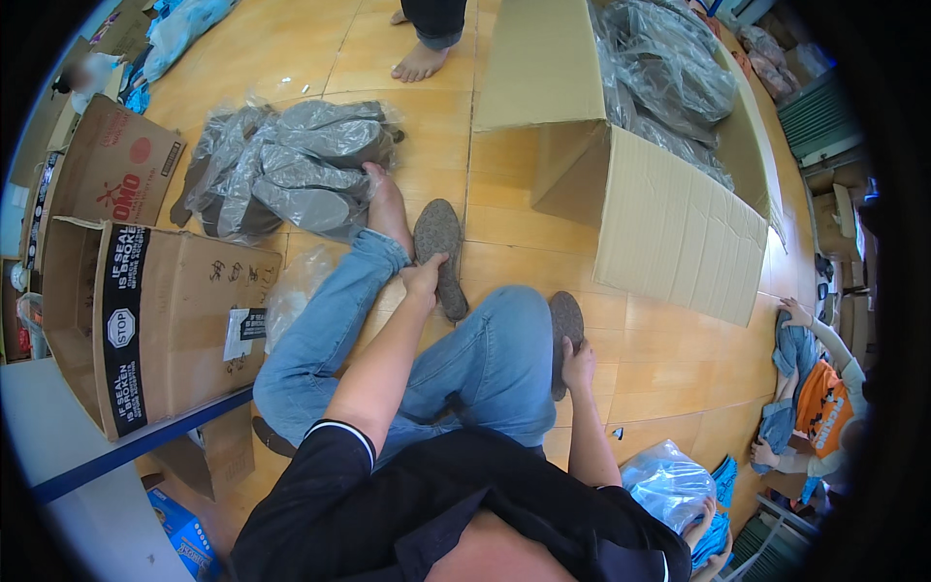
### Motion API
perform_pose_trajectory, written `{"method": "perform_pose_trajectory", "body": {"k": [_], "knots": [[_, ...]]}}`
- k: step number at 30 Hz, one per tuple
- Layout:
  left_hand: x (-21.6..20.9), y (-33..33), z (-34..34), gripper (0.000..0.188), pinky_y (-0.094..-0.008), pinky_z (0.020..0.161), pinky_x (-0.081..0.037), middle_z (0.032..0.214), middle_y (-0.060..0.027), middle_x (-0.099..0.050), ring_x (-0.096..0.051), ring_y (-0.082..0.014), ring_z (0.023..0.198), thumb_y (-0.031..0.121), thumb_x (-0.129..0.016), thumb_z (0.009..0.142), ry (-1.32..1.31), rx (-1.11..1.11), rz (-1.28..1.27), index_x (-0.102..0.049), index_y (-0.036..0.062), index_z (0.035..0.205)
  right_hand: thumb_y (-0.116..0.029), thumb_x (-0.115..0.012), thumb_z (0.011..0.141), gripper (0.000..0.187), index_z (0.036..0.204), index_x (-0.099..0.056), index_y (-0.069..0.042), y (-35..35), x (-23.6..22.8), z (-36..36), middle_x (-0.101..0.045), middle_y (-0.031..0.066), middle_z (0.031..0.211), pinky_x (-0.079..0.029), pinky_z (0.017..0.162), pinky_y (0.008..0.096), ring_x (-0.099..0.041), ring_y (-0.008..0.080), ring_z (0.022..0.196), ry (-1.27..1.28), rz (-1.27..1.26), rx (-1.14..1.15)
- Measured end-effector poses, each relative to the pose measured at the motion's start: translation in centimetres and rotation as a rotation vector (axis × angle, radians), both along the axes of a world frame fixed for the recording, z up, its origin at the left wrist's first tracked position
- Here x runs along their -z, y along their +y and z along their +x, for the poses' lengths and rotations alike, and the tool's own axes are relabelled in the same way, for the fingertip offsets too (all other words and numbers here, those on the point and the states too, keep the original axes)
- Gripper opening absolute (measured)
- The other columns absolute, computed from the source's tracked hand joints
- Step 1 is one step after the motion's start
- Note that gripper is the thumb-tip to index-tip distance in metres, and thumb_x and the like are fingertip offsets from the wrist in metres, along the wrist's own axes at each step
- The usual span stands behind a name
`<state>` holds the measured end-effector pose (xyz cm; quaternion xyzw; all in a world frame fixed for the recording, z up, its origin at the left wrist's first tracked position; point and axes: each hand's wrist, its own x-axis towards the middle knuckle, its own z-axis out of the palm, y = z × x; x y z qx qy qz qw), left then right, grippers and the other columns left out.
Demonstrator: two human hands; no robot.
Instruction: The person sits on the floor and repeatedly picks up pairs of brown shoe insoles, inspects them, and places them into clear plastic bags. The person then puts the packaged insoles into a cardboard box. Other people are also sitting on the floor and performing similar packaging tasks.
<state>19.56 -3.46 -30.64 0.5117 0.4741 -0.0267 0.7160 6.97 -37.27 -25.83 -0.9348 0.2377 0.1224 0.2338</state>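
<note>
I sit on the floor with my knees bent. My left hand [423, 279] is closed on the edge of a grey-brown felt insole [438, 233], held upright between my foot and my knee. On the other side of my bent knee, my right hand [579, 365] grips a second, similar insole [565, 320] by its edge. Ahead of me to the left lies a heap of dark grey soles in clear plastic bags [301, 184], touching my foot.
A large open carton [679, 223] with bagged grey goods stands at the right. Cardboard boxes [194, 320] are at the left beside a blue-edged table [145, 446]. A person's bare foot [420, 64] is at the top. Another person [824, 398] sits at the right near a plastic bag [664, 477].
</note>
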Motion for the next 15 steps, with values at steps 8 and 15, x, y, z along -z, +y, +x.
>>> {"method": "perform_pose_trajectory", "body": {"k": [8,15], "knots": [[-3.7,-2.4,0.6,0.090,-0.0382,0.091,-0.048,0.126,-0.0229,-0.049,-0.053,-0.0287,0.112,0.021,-0.085,0.063,0.239,0.007,0.296,-0.034,-0.0136,0.128,-0.037,-0.056,0.094,0.068,0.142,-0.032,0.004,1.5,-3.7,0.7,-0.051,0.0282,0.120,-0.040,0.098,0.0449,-0.050,0.0409,0.114,-0.142,0.074,0.059],[-7.4,-3.8,0.8,0.082,-0.0364,0.092,-0.046,0.122,-0.0213,-0.051,-0.055,-0.0280,0.108,0.023,-0.083,0.067,0.026,0.174,0.265,-0.037,-0.0051,0.128,-0.019,-0.058,0.094,0.056,0.140,-0.036,0.003,6.3,-10.4,2.6,-0.049,0.0250,0.125,-0.042,0.098,0.0422,-0.051,0.0355,0.115,-0.547,0.208,-0.107]]}}
